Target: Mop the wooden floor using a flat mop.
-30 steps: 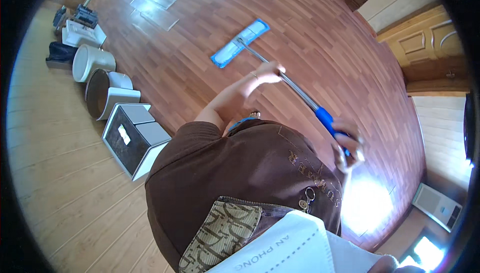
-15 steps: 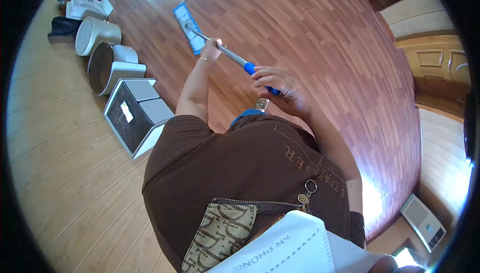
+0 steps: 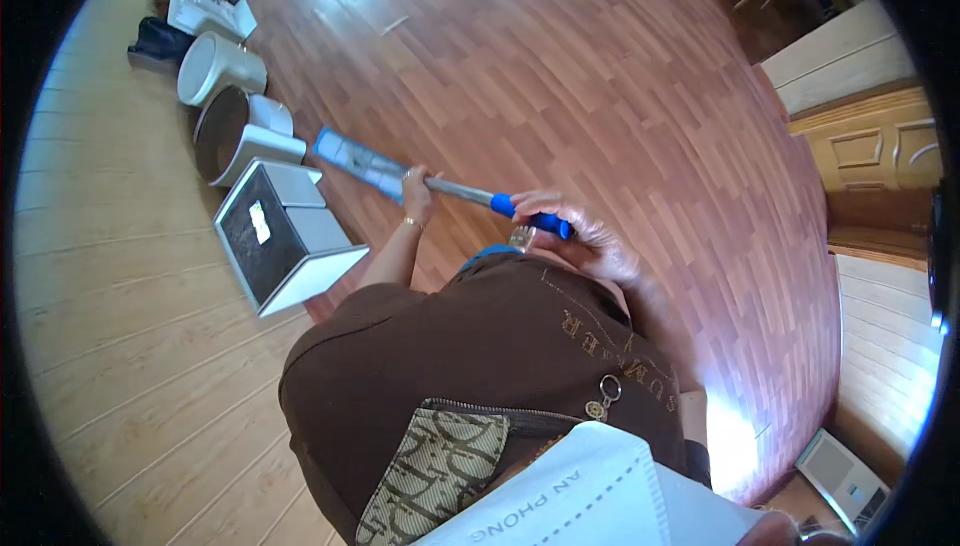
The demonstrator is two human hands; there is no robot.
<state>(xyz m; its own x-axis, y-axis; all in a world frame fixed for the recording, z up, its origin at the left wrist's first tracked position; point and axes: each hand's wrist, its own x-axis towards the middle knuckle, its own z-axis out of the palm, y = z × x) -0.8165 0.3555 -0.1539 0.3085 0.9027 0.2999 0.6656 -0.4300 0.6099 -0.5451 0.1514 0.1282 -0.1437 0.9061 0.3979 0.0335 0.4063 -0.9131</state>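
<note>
A flat mop (image 3: 358, 164) with a blue-edged, pale rectangular head lies against the wood-patterned floor, close to the row of things along the left wall. Its metal pole slants from the head toward my body and ends in a blue grip. My left hand (image 3: 418, 198), with a bracelet at the wrist, is wrapped round the pole just above the head. At the blue grip near the pole's upper end, my right hand (image 3: 590, 238) has its fingers bent over the handle. Part of the mop head is hidden behind my left hand.
Along the left wall stand a white-framed cabinet (image 3: 290, 236) with a dark side, a round white container (image 3: 220, 68), a black bag (image 3: 160, 41) and a white box-like object (image 3: 210, 11). A wooden door (image 3: 870, 141) is at the right. A flat white appliance (image 3: 842, 476) stands lower right.
The mop head has swung toward me and to the left, nearing the cabinet. My left hand has come closer to my body with the pole; my right hand has lowered slightly.
</note>
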